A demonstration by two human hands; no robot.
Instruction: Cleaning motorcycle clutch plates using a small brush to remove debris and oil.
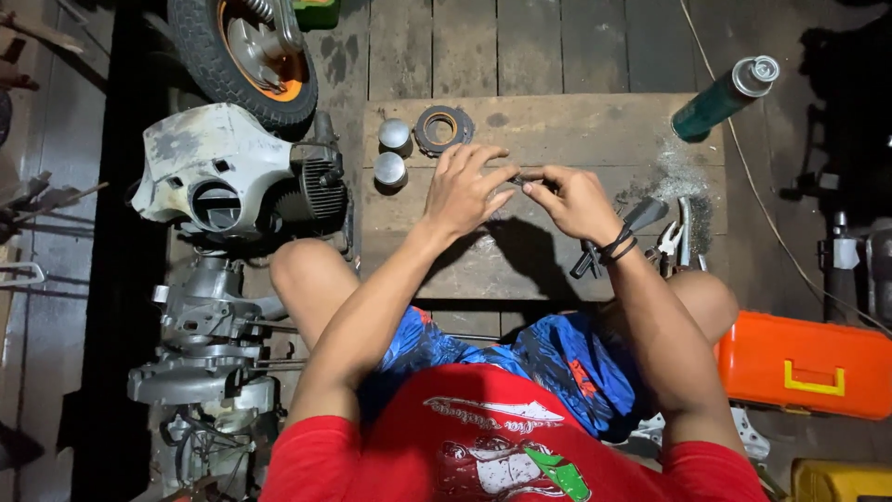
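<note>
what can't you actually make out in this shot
Head view only:
- The small dark part pinched between left hand and right hand: too small and covered by fingertips to identify.
- Pliers on the wooden board: handles partly hidden behind the right wrist.
- Tyre: cut off by the top edge.
- Orange toolbox: contents hidden, lid closed.

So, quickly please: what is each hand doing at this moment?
Left hand: fingers pinched shut on one end of a small dark part.
Right hand: fingers pinched shut on the other end of it, above the wooden board.
</note>
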